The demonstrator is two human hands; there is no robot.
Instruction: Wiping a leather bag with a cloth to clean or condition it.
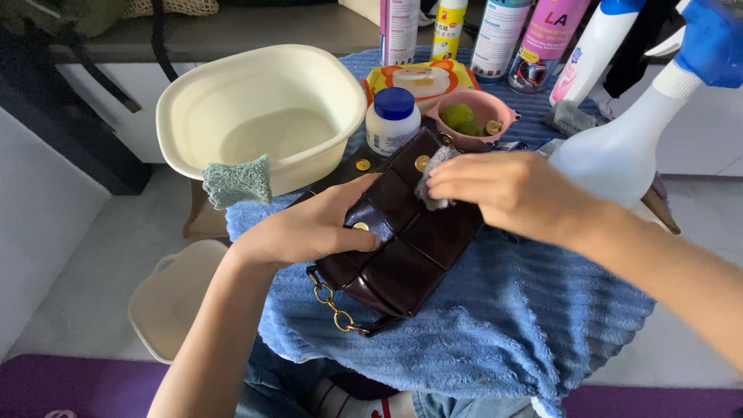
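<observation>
A dark brown quilted leather handbag (402, 255) with gold studs and a gold chain (333, 303) lies on a blue towel (503, 325). My left hand (309, 228) presses on the bag's left side, thumb across the leather. My right hand (503, 192) pinches a small grey cloth (432, 174) against the bag's upper flap.
A cream basin (263, 116) with water stands at the back left, a green sponge (236, 182) draped on its rim. Behind the bag are a white jar with a blue lid (392, 120), a pink bowl (472, 120), a wipes pack (418, 77), several spray cans and bottles, and a white spray bottle (627, 147).
</observation>
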